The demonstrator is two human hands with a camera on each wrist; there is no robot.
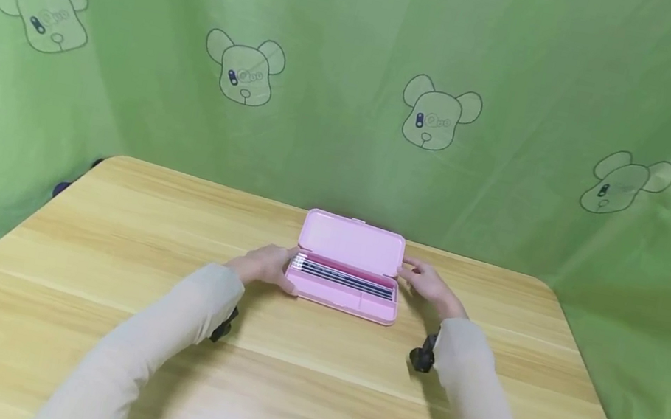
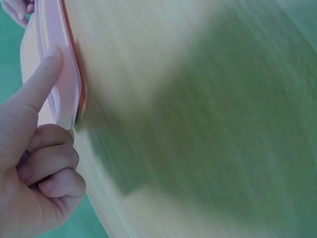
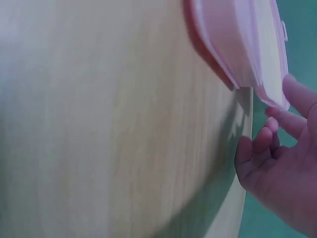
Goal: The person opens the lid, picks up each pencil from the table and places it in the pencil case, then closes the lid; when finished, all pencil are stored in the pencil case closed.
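Note:
A pink pencil case (image 1: 341,300) lies on the wooden table with its lid (image 1: 353,242) raised at the back. Several dark pencils (image 1: 350,279) with white ends lie side by side in its rear compartment. My left hand (image 1: 265,264) holds the case's left end; in the left wrist view its thumb (image 2: 47,74) presses the front wall while the other fingers curl at the end. At the lid's right edge is my right hand (image 1: 426,283). In the right wrist view its thumb and forefinger pinch the lid's corner (image 3: 280,101), the other fingers loosely bent.
The light wooden table (image 1: 276,394) reaches back to a green curtain (image 1: 336,127) printed with bear heads. The case sits near the table's far edge. Black wrist devices (image 1: 423,356) hang under both sleeves.

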